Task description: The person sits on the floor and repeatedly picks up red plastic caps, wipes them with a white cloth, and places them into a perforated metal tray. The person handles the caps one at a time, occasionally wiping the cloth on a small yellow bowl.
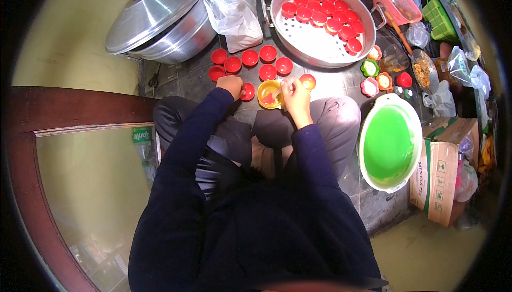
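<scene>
My left hand (230, 85) is closed at the near left of the loose cups, its fingers on the rim of a small red cup (248, 92). My right hand (296, 97) is closed around a small tool with a reddish, flat tip (270, 99). That tip dips into a yellow bowl (262, 92) between my hands; whether it is a brush or a spatula is hard to make out. Several other red cups (249, 57) stand on the dark tiles beyond. Beside my right fingers sits one red cup with a yellowish inside (308, 81).
A perforated steamer tray (293, 41) with several red cups lies ahead. A lidded pot (160, 14) and white plastic bag (234, 12) are far left. Right: a basin of green batter (389, 142), flower-shaped moulds (369, 86), a cardboard box (440, 172) and a pink basket (397, 4).
</scene>
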Available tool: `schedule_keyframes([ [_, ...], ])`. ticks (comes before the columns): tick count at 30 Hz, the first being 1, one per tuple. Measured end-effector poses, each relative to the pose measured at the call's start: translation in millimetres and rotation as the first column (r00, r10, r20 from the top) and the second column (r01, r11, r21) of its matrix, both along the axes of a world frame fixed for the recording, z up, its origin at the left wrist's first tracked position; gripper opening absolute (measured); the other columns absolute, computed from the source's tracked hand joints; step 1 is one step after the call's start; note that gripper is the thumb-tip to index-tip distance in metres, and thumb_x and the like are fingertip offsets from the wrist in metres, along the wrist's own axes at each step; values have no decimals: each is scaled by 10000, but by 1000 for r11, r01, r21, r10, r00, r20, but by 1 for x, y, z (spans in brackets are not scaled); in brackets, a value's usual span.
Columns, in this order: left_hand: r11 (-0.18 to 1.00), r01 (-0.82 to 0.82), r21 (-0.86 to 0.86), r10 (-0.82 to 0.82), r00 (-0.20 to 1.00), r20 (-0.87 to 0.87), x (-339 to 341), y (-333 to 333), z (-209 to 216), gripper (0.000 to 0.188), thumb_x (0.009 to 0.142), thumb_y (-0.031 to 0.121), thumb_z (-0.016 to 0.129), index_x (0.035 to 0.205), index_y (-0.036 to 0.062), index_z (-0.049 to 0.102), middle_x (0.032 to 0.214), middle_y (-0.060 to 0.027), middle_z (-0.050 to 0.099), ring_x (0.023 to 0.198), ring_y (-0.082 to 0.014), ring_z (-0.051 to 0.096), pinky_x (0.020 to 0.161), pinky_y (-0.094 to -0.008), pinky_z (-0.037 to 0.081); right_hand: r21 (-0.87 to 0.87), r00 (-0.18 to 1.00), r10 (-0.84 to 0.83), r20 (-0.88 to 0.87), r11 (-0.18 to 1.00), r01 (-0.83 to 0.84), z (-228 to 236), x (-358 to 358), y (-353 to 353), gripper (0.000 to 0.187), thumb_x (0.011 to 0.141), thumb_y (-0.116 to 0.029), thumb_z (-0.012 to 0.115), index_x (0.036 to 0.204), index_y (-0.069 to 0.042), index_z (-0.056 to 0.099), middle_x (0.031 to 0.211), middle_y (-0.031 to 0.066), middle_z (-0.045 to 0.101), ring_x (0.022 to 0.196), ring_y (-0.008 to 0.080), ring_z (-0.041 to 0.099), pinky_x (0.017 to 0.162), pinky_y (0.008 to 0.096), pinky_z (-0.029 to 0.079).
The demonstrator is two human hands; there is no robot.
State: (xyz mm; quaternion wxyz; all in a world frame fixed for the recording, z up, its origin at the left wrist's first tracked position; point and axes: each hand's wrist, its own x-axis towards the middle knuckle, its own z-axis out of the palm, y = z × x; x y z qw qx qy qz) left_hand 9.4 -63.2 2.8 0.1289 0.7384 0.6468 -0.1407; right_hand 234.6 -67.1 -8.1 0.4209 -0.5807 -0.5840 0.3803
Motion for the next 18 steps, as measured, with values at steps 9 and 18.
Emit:
schedule_keyframes([
  [9,986,29,167,-48,993,109,3,-1,15,486,653,415,783,961,91,589,889,-96,615,905,-286,599,742,-409,494,46,999,14,33,999,-16,6,3,0,117,844,-153,638,858,-37,623,636,93,599,564,164,584,573,307,469],
  [18,976,89,197,-95,995,22,10,10,1,709,611,323,828,1202,108,501,1052,-122,577,1025,-304,565,797,-428,491,3,999,30,19,1000,-30,6,2,0,138,855,-174,648,883,-41,627,609,42,539,546,110,506,548,271,439],
])
